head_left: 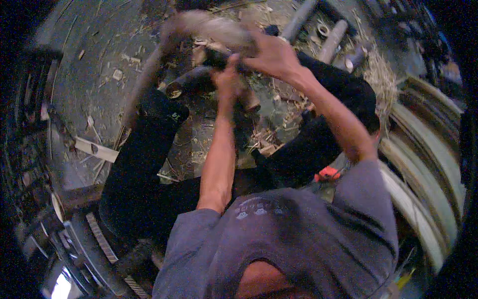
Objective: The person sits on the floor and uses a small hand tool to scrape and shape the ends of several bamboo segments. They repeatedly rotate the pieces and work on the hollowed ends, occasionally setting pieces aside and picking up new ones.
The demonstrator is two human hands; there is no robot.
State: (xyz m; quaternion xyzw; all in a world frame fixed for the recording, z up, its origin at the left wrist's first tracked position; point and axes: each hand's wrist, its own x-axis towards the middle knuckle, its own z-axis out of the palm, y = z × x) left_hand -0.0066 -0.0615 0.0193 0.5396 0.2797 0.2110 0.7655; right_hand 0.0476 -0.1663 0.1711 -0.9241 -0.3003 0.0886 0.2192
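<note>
My left hand [230, 82] is closed and smeared by motion, low beside a dark thing [216, 58]. What it grips is not clear; a brownish wooden end [251, 101] shows just below it. Farther right, my right hand [276, 56] is closed at the end of a long curved piece of wood [199, 22]. That piece arcs over to the left and down past my left knee, blurred along its length. Under the hands lies a round log [189, 82] with its cut end toward the left.
Wood chips and shavings [266, 144] litter the floor between my legs. Poles [332, 41] lie at the far right beside a pile of straw-like strips [381, 82]. Curved pale boards [423, 164] stack at my right. A flat board with a hole [97, 149] lies left; dark racks stand behind it.
</note>
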